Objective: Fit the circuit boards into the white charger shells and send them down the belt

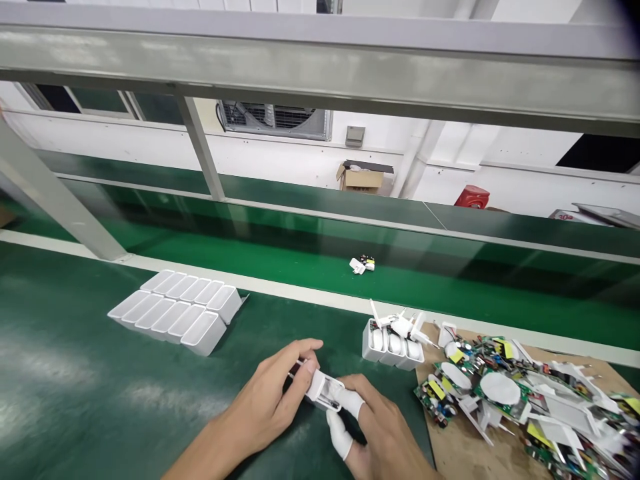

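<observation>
Both hands meet on a small white plastic charger case (324, 391) just above the green worktop. My left hand (280, 381) grips its far-left end between thumb and fingers. On the near-right side, my right hand (373, 420) has white covers on its thumb and a finger, and that finger presses at the case's open side. Fingers hide part of what lies inside. To the right, a short row of white cases (395, 348) holds circuit parts, with white plug pieces (403, 325) on top. Two rows of white cases (173, 310) stand at left.
A brown cardboard sheet (480, 460) at right carries a heap of circuit boards (500, 387) with white plug parts. Beyond a pale rail runs a green conveyor belt (280, 253) with a small charger assembly (363, 265) on it. A grey metal beam (320, 67) crosses overhead.
</observation>
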`<state>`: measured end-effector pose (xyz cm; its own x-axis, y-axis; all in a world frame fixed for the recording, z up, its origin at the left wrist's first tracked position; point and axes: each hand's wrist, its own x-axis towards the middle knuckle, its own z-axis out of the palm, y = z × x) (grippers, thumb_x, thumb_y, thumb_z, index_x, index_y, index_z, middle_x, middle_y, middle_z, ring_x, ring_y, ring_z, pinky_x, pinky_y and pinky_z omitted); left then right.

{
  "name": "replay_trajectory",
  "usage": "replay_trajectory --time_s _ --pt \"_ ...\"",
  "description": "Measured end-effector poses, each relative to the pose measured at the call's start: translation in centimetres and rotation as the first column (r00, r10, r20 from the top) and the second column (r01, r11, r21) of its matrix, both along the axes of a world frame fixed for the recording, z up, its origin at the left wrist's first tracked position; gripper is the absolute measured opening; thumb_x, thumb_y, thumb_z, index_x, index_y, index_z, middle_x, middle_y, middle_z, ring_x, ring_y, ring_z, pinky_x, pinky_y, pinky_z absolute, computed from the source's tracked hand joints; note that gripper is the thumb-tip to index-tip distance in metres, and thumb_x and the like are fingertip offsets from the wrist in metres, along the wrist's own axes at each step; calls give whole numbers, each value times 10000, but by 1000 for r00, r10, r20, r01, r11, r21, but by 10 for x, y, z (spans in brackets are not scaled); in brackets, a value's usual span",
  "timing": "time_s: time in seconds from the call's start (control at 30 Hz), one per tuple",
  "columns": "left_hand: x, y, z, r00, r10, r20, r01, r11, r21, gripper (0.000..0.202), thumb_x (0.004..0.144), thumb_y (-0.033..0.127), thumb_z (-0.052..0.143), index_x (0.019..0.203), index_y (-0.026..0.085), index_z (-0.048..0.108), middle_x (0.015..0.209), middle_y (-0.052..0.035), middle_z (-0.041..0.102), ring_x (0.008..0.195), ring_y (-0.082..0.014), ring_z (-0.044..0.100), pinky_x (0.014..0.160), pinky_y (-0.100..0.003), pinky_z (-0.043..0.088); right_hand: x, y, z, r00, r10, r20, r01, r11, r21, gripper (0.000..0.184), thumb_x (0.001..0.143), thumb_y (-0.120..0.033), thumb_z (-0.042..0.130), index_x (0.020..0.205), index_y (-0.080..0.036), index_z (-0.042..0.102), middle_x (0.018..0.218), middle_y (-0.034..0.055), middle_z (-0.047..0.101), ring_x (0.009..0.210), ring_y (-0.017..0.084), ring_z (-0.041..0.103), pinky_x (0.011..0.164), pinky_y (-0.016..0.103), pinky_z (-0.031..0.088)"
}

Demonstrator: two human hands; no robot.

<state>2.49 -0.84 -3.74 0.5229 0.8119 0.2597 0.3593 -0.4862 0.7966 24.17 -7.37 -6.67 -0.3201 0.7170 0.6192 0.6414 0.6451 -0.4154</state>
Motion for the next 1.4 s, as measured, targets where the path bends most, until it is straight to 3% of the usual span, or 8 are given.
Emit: replay_trajectory --time_s 0.33,0.5,0.63,0.8,0.97,1.1,1.23,1.4 --pt "-3 1 2 994 4 108 9 994 -113 398 1107 489 480 1434 263 499 1044 -42 669 823 -170 662 780 -323 588 -4 1 -2 956 51 -288 -134 952 -276 405 985 -153 534 1359 -255 649 1177 121 698 1018 234 732 920 397 630" --pt "2 -5 -1 949 -77 306 89 996 -26 1075 719 593 954 1576 358 350 1378 -126 556 1107 -283 681 946 -427 626 -12 5 -12 422 -320 -849 -582 622 -524 456 933 -522 723 1223 -170 739 958 119 777 840 276 753 792 454 642" --pt "9 -13 -8 985 -50 167 21 985 170 874 852 400 901 1559 379 387 1322 -81 590 1107 -257 662 997 -422 606 -17 5 -8 189 -483 -855 -672 571 -471 503 794 -562 855 1039 -133 760 810 105 765 726 277 742 690 443 635" --pt "9 -14 -13 995 -36 92 5 948 319 811 910 424 841 1567 346 372 1384 -104 587 1196 -283 652 1044 -415 590 -19 4 0 282 -461 -841 -639 563 -523 559 839 -638 799 1011 -108 749 767 104 752 696 263 749 698 426 637" --pt "9 -10 -11 996 65 -53 -46 954 295 818 936 216 729 1618 334 293 1348 -111 623 1224 -297 634 1040 -480 586 -13 5 -4 609 -218 -763 -327 807 -492 438 969 -551 689 1166 -164 740 1091 134 773 944 267 770 875 410 653" --pt "15 10 -13 973 227 -47 -214 957 197 771 845 139 682 1542 288 389 1230 -79 660 1030 -247 663 980 -480 593 6 2 10 866 -121 -485 54 987 -150 275 1069 -263 525 1288 -213 684 1239 127 718 1019 199 745 903 314 642" --pt "38 36 -20 990 125 -59 -124 992 15 776 836 232 729 1534 256 391 1260 -92 663 1013 -232 651 1022 -505 556 42 2 25 889 -331 -315 396 902 171 388 1039 -133 513 1416 -203 571 1313 152 672 1193 243 690 1033 407 594" --pt "59 83 -10 977 -141 -158 128 988 -89 923 731 252 863 1558 227 453 1179 -89 749 926 -219 745 860 -397 641 87 14 22 776 -589 -224 627 757 183 428 1050 -188 446 1476 -176 481 1345 187 644 1209 305 684 929 453 641"
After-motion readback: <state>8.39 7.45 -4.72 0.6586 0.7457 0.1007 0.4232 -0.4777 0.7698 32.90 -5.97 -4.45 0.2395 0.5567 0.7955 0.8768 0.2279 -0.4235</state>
